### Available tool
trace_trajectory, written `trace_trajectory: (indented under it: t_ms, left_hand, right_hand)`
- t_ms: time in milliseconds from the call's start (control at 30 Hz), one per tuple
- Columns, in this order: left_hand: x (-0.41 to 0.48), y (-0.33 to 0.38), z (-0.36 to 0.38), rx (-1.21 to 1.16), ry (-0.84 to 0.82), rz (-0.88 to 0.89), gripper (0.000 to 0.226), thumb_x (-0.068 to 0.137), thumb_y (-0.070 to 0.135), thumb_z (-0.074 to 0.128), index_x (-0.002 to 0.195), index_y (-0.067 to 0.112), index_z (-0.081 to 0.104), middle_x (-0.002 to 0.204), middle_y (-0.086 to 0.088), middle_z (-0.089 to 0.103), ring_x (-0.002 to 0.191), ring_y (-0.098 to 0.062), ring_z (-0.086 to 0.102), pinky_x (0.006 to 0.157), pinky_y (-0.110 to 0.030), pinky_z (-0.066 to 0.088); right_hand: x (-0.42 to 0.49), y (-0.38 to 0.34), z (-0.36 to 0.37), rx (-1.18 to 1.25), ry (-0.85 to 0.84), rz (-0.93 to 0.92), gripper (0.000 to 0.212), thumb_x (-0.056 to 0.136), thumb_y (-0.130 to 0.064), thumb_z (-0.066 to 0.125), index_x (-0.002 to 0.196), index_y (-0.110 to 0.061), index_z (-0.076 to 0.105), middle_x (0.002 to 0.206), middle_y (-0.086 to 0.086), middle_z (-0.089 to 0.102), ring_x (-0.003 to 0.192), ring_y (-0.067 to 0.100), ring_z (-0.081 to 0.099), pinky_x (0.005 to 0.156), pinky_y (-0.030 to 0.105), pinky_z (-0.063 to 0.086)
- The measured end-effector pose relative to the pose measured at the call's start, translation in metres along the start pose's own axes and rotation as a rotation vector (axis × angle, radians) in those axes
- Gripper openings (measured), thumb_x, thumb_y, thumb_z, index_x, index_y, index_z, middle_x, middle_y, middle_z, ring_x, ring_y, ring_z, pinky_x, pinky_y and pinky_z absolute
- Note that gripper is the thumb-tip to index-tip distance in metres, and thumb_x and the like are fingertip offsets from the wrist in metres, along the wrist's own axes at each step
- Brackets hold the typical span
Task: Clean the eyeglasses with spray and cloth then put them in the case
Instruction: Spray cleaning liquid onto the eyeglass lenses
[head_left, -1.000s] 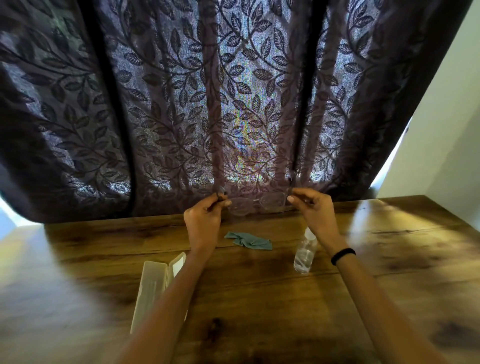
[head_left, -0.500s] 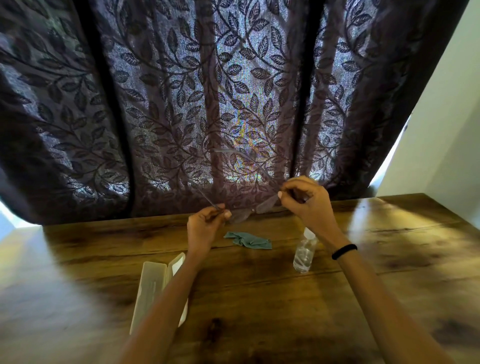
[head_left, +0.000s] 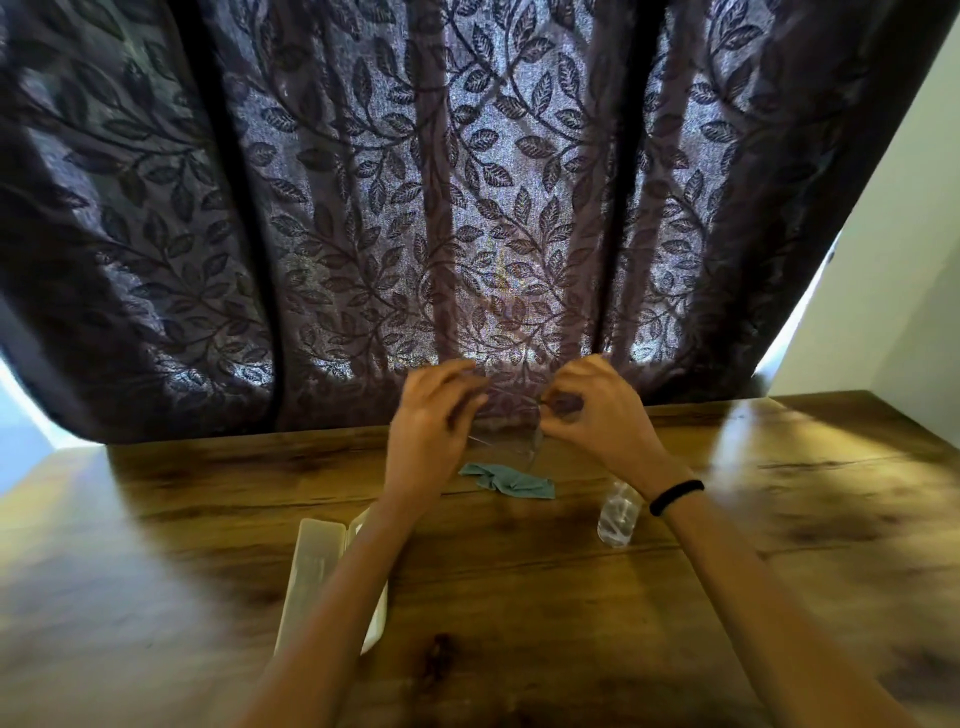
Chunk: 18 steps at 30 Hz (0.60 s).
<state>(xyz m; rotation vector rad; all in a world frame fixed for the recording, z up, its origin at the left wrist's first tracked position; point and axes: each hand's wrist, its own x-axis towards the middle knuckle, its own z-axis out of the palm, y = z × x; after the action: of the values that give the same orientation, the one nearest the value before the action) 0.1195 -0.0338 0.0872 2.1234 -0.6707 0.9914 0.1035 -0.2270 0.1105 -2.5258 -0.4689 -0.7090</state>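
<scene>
An open pale case (head_left: 318, 574) lies on the wooden table (head_left: 545, 597) in the lower left of the frame, its lid laid flat beside the tray and partly hidden by the left forearm. Above it, just left of centre, the left hand (head_left: 434, 421) is raised off the table with its fingers curved towards the middle. Motion blur hides whether they actually grip anything.

The eyeglasses (head_left: 511, 441) hang in the air between the two hands, at the centre of the frame and in front of the curtain's hem. They are faint and blurred, and only the thin clear outline shows. Directly below them a crumpled teal cloth (head_left: 511, 480) rests on the table.

Just right of centre, the right hand (head_left: 597, 418) has thumb and forefinger pinched together on the right end of the glasses. A black band (head_left: 676, 497) circles its wrist. A small clear spray bottle (head_left: 618, 515) stands below that wrist.

A dark leaf-patterned curtain (head_left: 415, 182) fills the upper frame, and a pale wall (head_left: 893, 234) sits at the right edge.
</scene>
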Motion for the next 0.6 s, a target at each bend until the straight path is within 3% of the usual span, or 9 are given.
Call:
trace_trajectory:
  t_ms: [100,200,300,433,600]
  left_hand:
    - [0.010,0.010,0.006,0.042,-0.236,0.090,0.031,0.073,0.004,0.070,0.103,0.010,0.067,0.101,-0.006,0.068,0.102,-0.021,0.050,0.082,-0.023,0.041]
    - [0.014,0.013,0.011,0.022,-0.356,0.069,0.031,0.068,0.004,0.072,0.097,0.013,0.069,0.084,-0.008,0.068,0.093,-0.026,0.053,0.069,-0.031,0.043]
    - [0.017,0.011,0.013,0.011,-0.372,0.077,0.019,0.069,0.009,0.071,0.087,0.014,0.071,0.076,-0.006,0.069,0.082,-0.027,0.054,0.065,-0.028,0.038]
    - [0.014,0.010,0.014,0.014,-0.327,0.029,0.017,0.072,0.016,0.064,0.086,0.016,0.073,0.083,-0.005,0.072,0.080,-0.028,0.060,0.067,-0.033,0.046]
    - [0.009,0.004,0.013,-0.052,-0.162,-0.077,0.013,0.075,0.010,0.070,0.087,0.013,0.073,0.084,-0.004,0.073,0.079,-0.022,0.061,0.072,-0.025,0.042]
  right_hand:
    - [-0.001,-0.006,0.001,-0.086,-0.039,-0.059,0.021,0.072,-0.024,0.072,0.083,-0.006,0.069,0.087,0.009,0.066,0.092,0.026,0.052,0.075,0.044,0.048]
    - [-0.002,-0.010,0.000,-0.101,-0.067,-0.109,0.024,0.073,-0.025,0.071,0.086,-0.004,0.069,0.089,0.010,0.068,0.094,0.028,0.052,0.076,0.044,0.047]
    - [-0.002,-0.012,-0.002,-0.116,-0.093,-0.142,0.023,0.077,-0.024,0.068,0.089,-0.005,0.069,0.092,0.008,0.067,0.098,0.028,0.051,0.080,0.043,0.045]
    - [-0.003,-0.013,-0.002,-0.105,-0.075,-0.168,0.018,0.084,-0.025,0.063,0.090,-0.009,0.070,0.095,0.005,0.069,0.098,0.028,0.052,0.081,0.044,0.045]
    - [-0.015,-0.004,-0.005,0.005,0.218,-0.046,0.009,0.083,-0.015,0.065,0.089,-0.011,0.070,0.093,0.006,0.069,0.090,0.028,0.056,0.079,0.026,0.039]
